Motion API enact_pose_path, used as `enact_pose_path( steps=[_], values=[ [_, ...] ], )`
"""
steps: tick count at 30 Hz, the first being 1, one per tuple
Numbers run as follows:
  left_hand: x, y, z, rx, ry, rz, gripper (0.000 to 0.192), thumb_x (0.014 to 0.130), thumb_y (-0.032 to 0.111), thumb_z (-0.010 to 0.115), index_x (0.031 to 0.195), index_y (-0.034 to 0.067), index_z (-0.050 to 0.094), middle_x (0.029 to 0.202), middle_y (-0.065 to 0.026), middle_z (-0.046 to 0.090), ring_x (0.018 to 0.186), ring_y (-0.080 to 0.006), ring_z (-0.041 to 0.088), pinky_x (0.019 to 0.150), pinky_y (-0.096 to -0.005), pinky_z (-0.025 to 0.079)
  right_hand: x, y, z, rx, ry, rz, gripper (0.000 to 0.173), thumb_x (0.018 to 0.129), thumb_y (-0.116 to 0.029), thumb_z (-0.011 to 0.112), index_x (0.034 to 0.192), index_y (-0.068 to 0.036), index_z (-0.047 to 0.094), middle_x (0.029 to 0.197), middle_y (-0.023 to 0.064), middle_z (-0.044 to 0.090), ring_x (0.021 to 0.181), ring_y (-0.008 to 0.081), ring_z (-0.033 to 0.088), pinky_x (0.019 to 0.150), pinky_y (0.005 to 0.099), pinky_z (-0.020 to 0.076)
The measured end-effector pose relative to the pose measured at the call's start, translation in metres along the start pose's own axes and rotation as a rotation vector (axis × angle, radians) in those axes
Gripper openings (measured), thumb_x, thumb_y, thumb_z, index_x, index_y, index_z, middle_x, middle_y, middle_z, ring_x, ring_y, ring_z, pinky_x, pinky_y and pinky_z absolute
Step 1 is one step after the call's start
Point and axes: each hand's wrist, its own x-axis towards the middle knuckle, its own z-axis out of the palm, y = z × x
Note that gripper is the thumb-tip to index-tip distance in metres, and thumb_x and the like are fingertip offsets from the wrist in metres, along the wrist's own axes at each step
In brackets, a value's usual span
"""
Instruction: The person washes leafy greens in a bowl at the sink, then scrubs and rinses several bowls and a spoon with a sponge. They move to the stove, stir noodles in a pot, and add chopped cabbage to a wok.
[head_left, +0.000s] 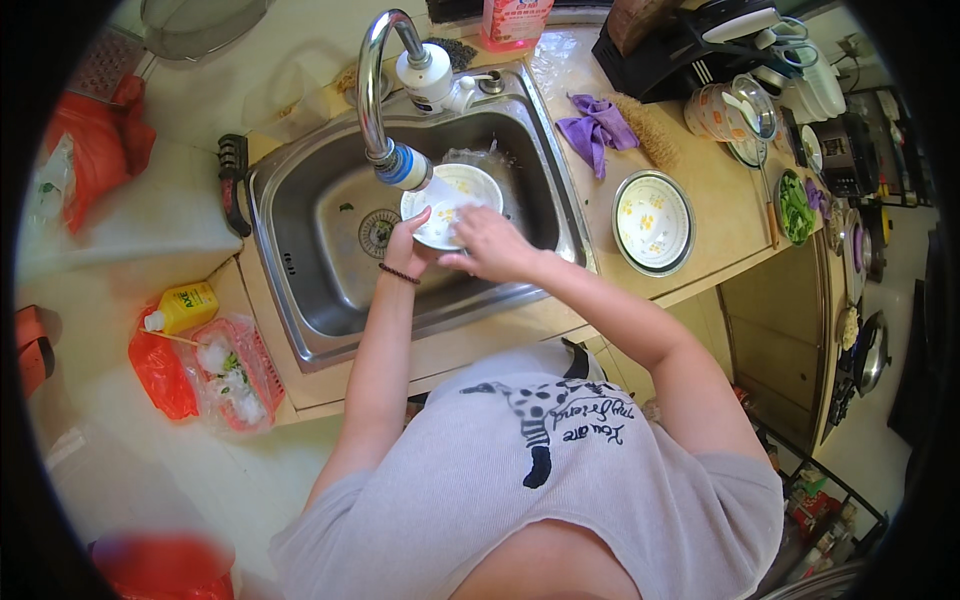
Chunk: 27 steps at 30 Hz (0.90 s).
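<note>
My left hand (409, 247) holds a white bowl (469, 180) with yellow flowers by its near left side, tilted under the faucet (405, 174). Water runs from the spout into the bowl. The fingers of my right hand (491, 240) lie over the bowl's inner near right wall, blurred, while its thumb is below the rim. Both hands are above a stainless steel sink (322, 277). Some green scraps lie around the sink drain (377, 232). On the counter to the right sits another flowered bowl (651, 214), apparently nested in a metal-rimmed one.
A purple cloth (598, 131) and a loofah-like scrubber (641, 127) lie right of the sink. Stacked bowls (709, 112) and a dish of green leaves (796, 206) stand farther right. At left are a knife sharpener (233, 184), a yellow detergent bottle (187, 306) and a pink basket (266, 360).
</note>
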Motion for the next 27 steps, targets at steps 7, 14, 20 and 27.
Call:
enact_pose_path(
  steps=[7, 14, 20, 27],
  values=[
    [0.018, -0.010, -0.005, -0.001, 0.149, 0.083, 0.034, 0.089, 0.019, 0.042, 0.118, 0.003, 0.042, 0.111, -0.0099, 0.052, 0.099, -0.0225, 0.052, 0.089, -0.0381, 0.040, 0.004, -0.032, 0.010, 0.109, -0.167, 0.029, 0.084, 0.082, -0.056, 0.035, 0.130, 0.009, 0.015, 0.136, 0.0311, 0.010, 0.128, 0.0403, 0.009, 0.104, 0.0467, 0.0077],
    [0.029, -0.008, -0.053, -0.165, 0.036, 0.009, 0.042, 0.086, 0.024, 0.049, 0.119, -0.001, 0.041, 0.114, -0.0185, 0.051, 0.103, -0.0322, 0.051, 0.090, -0.0453, 0.040, -0.029, 0.026, -0.020, -0.383, 0.095, -0.034, 0.071, 0.079, -0.054, 0.045, 0.121, 0.003, 0.041, 0.130, 0.0208, 0.034, 0.124, 0.0289, 0.029, 0.101, 0.0516, 0.0166],
    [0.075, -0.049, -0.051, 0.525, 0.489, 0.296, 0.024, 0.078, 0.016, 0.057, 0.097, 0.001, 0.058, 0.088, -0.0124, 0.062, 0.073, -0.0264, 0.061, 0.067, -0.0384, 0.050, 0.009, 0.021, -0.006, 0.546, 0.136, 0.709, 0.067, 0.065, -0.037, 0.064, 0.112, 0.005, 0.042, 0.092, 0.0260, 0.056, 0.089, 0.0398, 0.053, 0.079, 0.0402, 0.0431],
    [0.082, -0.029, -0.068, 1.375, 0.223, 0.140, 0.023, 0.076, 0.022, 0.058, 0.073, 0.000, 0.064, 0.069, -0.0139, 0.062, 0.062, -0.0197, 0.061, 0.054, -0.0308, 0.047, 0.003, 0.018, -0.043, -0.237, 0.364, 0.059, 0.049, 0.060, 0.005, 0.051, 0.108, -0.002, 0.044, 0.090, 0.0160, 0.048, 0.084, 0.0336, 0.047, 0.070, 0.0411, 0.0429]
  ],
)
